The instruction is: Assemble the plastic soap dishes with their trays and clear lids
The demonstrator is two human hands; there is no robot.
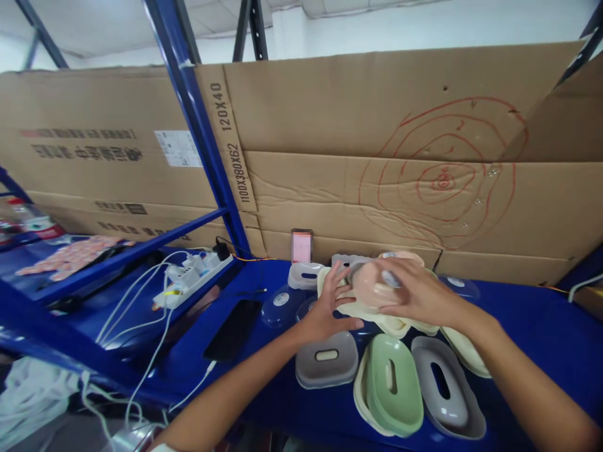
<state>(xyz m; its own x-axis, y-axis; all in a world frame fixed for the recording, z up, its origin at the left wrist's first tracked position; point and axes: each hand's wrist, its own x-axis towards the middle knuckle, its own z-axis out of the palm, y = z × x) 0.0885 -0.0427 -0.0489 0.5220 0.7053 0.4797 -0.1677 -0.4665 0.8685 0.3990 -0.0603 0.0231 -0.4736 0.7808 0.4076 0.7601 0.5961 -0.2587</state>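
My right hand (417,285) is closed on a pink plastic dish (370,285), lifted above a pile of pale cream plastic pieces (393,323). Beside it, my left hand (325,314) has its fingers spread, close to the pink dish and seemingly apart from it. Nearer to me lie a grey dish (327,370), a green dish (398,389) resting on a cream one (362,402), and another grey dish (445,376) with a long oval slot. Dark blue translucent lids (281,304) lie to the left of the pile. My right fingertips are partly hidden by the pink dish.
A black phone (233,329) lies on the blue shelf at left, by a white power strip (195,276) with several cables. A small screen (301,246) leans on the cardboard wall (311,188). A blue post (207,144) rises left of centre.
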